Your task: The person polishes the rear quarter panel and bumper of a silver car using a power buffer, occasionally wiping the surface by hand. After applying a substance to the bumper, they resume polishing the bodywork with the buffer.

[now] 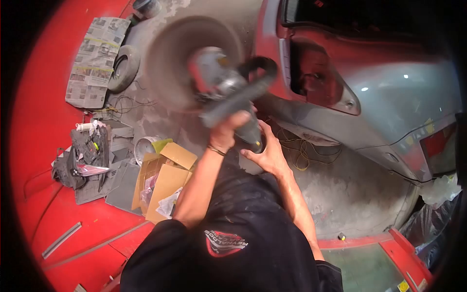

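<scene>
A power tool (219,78), grey and red with a black side handle, is held out in front of my body and partly blurred. A large round shape at its far end looks smeared, like a spinning pad or disc (168,63). My left hand (226,129) is wrapped round the tool's body near the handle. Around the rear end of the tool curls my right hand (267,153), thumb and fingers on either side of it. The tool is clear of the car body (389,92) on the right.
Newspaper-covered panel (95,63) and a tire (125,68) lie at the upper left. An open cardboard box (168,182) and dark parts (90,155) are at the left. Yellow cord (302,155) lies under the car. A plastic bag (440,190) is at the right.
</scene>
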Demonstrator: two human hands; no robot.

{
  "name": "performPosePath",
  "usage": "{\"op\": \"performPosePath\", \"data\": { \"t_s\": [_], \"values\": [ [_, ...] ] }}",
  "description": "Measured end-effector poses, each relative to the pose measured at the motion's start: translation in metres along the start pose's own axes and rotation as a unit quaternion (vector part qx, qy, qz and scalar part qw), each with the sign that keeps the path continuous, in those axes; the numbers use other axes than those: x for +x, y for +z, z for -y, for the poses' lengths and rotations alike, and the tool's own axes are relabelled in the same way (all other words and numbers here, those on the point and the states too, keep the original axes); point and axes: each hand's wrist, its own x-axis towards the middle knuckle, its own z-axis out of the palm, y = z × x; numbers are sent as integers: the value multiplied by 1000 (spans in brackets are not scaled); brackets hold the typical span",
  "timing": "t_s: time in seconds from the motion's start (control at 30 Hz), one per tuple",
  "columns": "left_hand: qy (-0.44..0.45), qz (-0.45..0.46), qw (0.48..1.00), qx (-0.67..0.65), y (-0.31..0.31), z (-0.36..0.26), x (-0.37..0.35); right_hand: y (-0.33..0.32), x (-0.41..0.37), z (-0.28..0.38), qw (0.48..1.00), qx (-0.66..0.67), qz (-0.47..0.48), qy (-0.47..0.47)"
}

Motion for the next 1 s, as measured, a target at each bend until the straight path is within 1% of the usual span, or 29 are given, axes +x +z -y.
{"op": "performPosePath", "data": {
  "t_s": [0.03, 0.07, 0.1, 0.13, 0.2, 0.23, 0.27, 0.3, 0.33, 0.37, 0.43, 0.5, 0.53, 0.57, 0.6, 0.63, 0.67, 0.7, 0.77, 0.8, 0.87, 0.9, 0.93, 1.0],
  "values": [
    [30, -24, 999, -14, -29, -23, 11, 13, 7, 4, 998, -60, 0, -24],
    [37, -62, 995, -70, -57, -39, 24, 20, 14, 7, 992, -119, 1, -50],
    [68, -62, 990, -103, -88, -60, 39, 27, 21, 9, 981, -177, 0, -79],
    [97, -102, 985, -104, -116, -79, 53, 33, 24, 10, 978, -196, -8, -78],
    [139, -138, 974, -111, -172, -121, 71, 39, 25, -14, 984, -175, 13, 32],
    [155, -155, 964, -151, -193, -142, 74, 41, 24, -31, 982, -165, 25, 86],
    [220, -208, 944, -132, -216, -157, 80, 40, 18, -54, 972, -203, 26, 116],
    [254, -218, 934, -122, -237, -177, 80, 40, 12, -78, 959, -242, 25, 144],
    [281, -238, 920, -133, -253, -195, 78, 40, 4, -97, 953, -242, 19, 181],
    [323, -234, 907, -136, -274, -208, 76, 40, -6, -115, 946, -241, 12, 219],
    [385, -263, 879, -104, -299, -237, 66, 33, -29, -158, 931, -237, 27, 276],
    [424, -287, 852, -106, -320, -262, 60, 25, -55, -228, 917, -256, 56, 301],
    [446, -297, 838, -106, -328, -274, 58, 21, -73, -280, 924, -220, 57, 307],
    [449, -305, 834, -102, -334, -284, 54, 18, -90, -326, 930, -183, 58, 313],
    [453, -313, 829, -97, -339, -293, 51, 23, -81, -317, 934, -213, 73, 279],
    [456, -321, 826, -87, -335, -289, 57, 25, -76, -322, 935, -243, 86, 245],
    [471, -323, 819, -53, -337, -295, 57, 27, -71, -326, 934, -274, 97, 210],
    [480, -316, 816, -52, -344, -301, 56, 38, -50, -314, 935, -278, 98, 198],
    [495, -298, 815, -51, -351, -302, 55, 61, 1, -303, 936, -263, 102, 211],
    [495, -302, 814, -38, -350, -303, 56, 72, 30, -295, 938, -236, 93, 236],
    [493, -284, 820, -59, -348, -302, 58, 92, 78, -281, 942, -192, 68, 265],
    [492, -273, 824, -72, -346, -301, 61, 100, 97, -275, 945, -173, 56, 272],
    [492, -308, 812, -59, -335, -300, 67, 107, 113, -273, 948, -158, 46, 274],
    [487, -283, 824, -64, -333, -297, 70, 123, 135, -270, 952, -140, 30, 269]
  ]
}}
